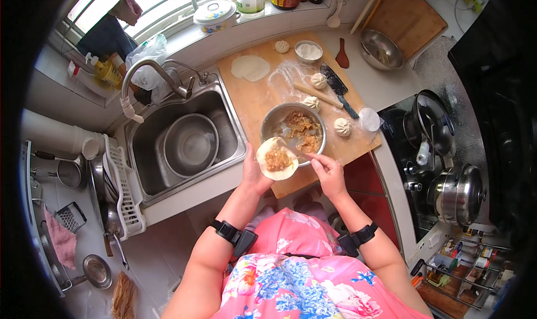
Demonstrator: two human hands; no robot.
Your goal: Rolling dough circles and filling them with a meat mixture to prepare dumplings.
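Note:
My left hand (pixel 255 173) holds a round dough wrapper (pixel 275 145) on its palm and fingers, with meat filling (pixel 277 161) heaped in the middle. My right hand (pixel 328 173) grips the handle of a thin utensil (pixel 301 153), whose tip reaches toward the filling; its exact kind is unclear. Just beyond both hands, a metal bowl (pixel 264 126) holds more filling. Pleated buns (pixel 342 127) lie right of and behind the bowl. A wooden rolling pin (pixel 318 95) and a cleaver (pixel 334 79) rest on the floured wooden board (pixel 247 96), near a flat dough sheet (pixel 251 68).
At the left is a steel sink (pixel 147 172) with a metal basin (pixel 191 145) in it. A bowl of flour (pixel 308 51) stands at the board's back. On the right, a stove (pixel 392 121) carries a lidded pan and a steel pot (pixel 457 195). A dish rack (pixel 126 193) stands left.

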